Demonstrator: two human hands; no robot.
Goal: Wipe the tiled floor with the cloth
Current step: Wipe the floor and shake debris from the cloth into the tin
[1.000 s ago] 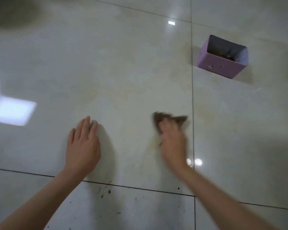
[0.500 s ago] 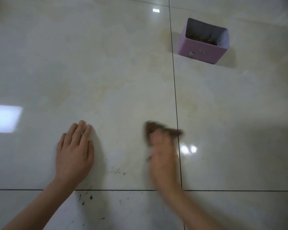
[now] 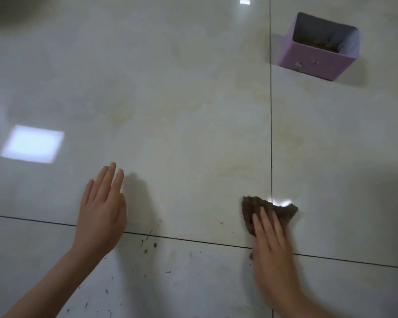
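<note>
- A small open-topped lilac-pink cardboard box point(image 3: 317, 59) stands upright on the glossy cream tiled floor point(image 3: 193, 106). It is at the upper right, just right of the vertical dark grout line point(image 3: 271, 134).
- Inside, against its pale inner walls, some brownish matter lies at the bottom. It is too dim and small to tell what it is. Two small pale marks show on the front wall.
- The crumpled brown cloth point(image 3: 278, 211) lies on the floor near where the grout lines cross, straddling the vertical line.
- The right hand point(image 3: 271, 246) lies on the cloth's near part with its fingers straight and together, pressing down rather than gripping. The cloth's far edge sticks out beyond the fingertips. The hand is somewhat blurred.
- The left hand point(image 3: 101, 214) rests palm-down on the floor, well apart to the left. Its fingers are straight and it holds nothing.
- Dark specks of dirt point(image 3: 148, 245) are scattered on the near tile between the two forearms.
- A bright square light reflection point(image 3: 32, 144) sits at the left.
</note>
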